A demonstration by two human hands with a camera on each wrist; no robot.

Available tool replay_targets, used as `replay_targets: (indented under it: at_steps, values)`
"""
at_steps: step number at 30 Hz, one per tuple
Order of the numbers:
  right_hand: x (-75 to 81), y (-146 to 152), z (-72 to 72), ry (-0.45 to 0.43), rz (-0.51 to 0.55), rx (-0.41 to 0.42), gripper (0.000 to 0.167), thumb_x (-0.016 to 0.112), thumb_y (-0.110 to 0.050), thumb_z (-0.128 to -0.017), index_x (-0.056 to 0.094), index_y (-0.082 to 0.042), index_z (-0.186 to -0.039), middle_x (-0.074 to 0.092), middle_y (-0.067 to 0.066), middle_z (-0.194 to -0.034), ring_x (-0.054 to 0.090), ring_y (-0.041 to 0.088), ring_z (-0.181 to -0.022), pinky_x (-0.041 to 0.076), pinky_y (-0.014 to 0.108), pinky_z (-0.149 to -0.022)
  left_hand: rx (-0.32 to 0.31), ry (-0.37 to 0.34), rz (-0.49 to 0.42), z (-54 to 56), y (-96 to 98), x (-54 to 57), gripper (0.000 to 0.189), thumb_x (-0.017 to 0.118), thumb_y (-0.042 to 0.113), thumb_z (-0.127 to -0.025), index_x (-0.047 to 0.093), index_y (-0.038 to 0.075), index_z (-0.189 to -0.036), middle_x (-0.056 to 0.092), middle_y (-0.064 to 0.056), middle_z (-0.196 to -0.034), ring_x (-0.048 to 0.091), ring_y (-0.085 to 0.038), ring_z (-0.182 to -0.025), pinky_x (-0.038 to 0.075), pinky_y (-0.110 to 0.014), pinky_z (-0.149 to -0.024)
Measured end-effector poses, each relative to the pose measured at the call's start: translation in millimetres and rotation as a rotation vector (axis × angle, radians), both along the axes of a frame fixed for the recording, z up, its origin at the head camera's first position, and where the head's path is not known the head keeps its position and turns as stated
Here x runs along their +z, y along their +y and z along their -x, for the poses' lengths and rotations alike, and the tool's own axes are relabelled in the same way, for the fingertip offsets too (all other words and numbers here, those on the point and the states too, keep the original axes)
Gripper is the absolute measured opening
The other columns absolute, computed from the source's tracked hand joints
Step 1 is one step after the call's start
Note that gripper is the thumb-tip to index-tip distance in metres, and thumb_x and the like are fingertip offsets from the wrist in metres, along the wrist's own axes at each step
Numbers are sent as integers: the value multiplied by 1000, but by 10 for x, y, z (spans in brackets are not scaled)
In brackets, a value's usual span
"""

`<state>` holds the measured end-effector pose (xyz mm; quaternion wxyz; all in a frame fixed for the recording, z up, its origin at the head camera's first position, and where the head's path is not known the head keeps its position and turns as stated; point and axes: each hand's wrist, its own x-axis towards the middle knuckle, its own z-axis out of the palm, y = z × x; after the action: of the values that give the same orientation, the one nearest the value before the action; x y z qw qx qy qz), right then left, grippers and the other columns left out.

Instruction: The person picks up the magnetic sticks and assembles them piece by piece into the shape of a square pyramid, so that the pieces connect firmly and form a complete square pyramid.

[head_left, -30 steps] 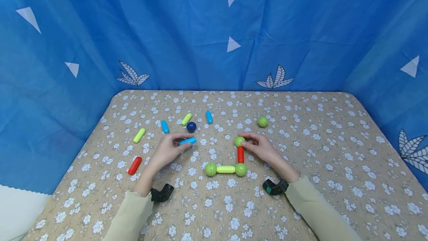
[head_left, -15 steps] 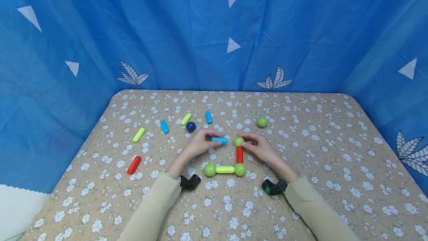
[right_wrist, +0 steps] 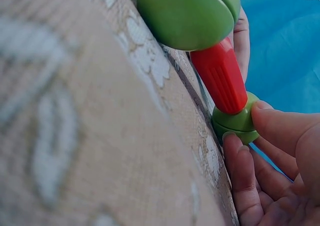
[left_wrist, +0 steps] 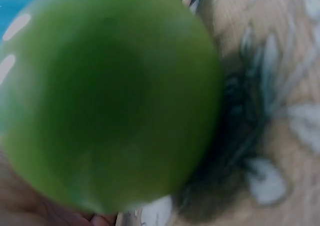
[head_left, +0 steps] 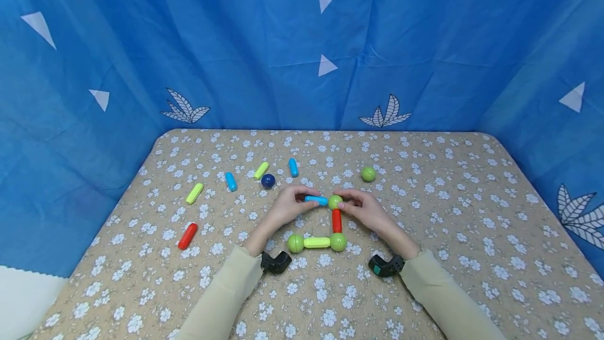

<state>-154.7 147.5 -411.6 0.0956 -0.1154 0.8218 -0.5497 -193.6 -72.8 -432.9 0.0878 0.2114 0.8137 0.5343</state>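
Note:
My left hand [head_left: 289, 206] pinches a blue rod [head_left: 317, 200] whose right end meets, or nearly meets, a green ball [head_left: 335, 202]. Fingers and thumb of my right hand [head_left: 370, 211] hold that ball from the right, as the right wrist view also shows. From the held ball a red rod [head_left: 336, 221] runs toward me to a corner green ball [head_left: 338, 242]. A yellow-green rod [head_left: 317, 242] links this corner to another green ball [head_left: 295, 243] on the left. One green ball [left_wrist: 110, 95] fills most of the left wrist view and hides the left fingers there.
To the left lie a loose red rod [head_left: 187, 236], a yellow-green rod [head_left: 194, 193] and a blue rod [head_left: 230, 181]. Farther back are another yellow-green rod [head_left: 261, 170], a dark blue ball [head_left: 268, 181], another blue rod [head_left: 293, 167] and a loose green ball [head_left: 368, 173].
My left hand has carried the blue rod rightward, from beside the dark blue ball up to the held green ball. The right hand has kept its hold, almost still.

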Motion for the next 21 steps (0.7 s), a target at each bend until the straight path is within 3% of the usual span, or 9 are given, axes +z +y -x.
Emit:
replay_targets:
  at_steps: [4, 11, 21]
  values:
    - [104, -21, -48, 11, -4, 9, 33, 57, -4, -93, 54, 9, -123, 62, 19, -105, 57, 30, -84, 45, 32, -65, 8, 5, 12, -4, 11, -1, 21, 73, 10, -82, 71, 6, -103, 65, -1, -95, 59, -13, -78, 51, -28, -69]
    - [-226, 57, 93, 6, 14, -2, 35, 60, -12, -93, 57, 1, -125, 63, 12, -102, 56, 23, -81, 45, 30, -63, 5, 17, 9, -7, 4, -11, 21, 73, 10, -82, 71, 5, -103, 65, -2, -95, 57, -13, -75, 50, -26, -66]
    - [-220, 37, 81, 3, 10, -20, 34, 61, -12, -92, 58, 0, -124, 63, 10, -99, 57, 23, -81, 46, 30, -63, 24, 4, 25, -11, -9, -8, 22, 74, 13, -82, 70, 4, -102, 64, -3, -95, 57, -13, -73, 50, -26, -65]
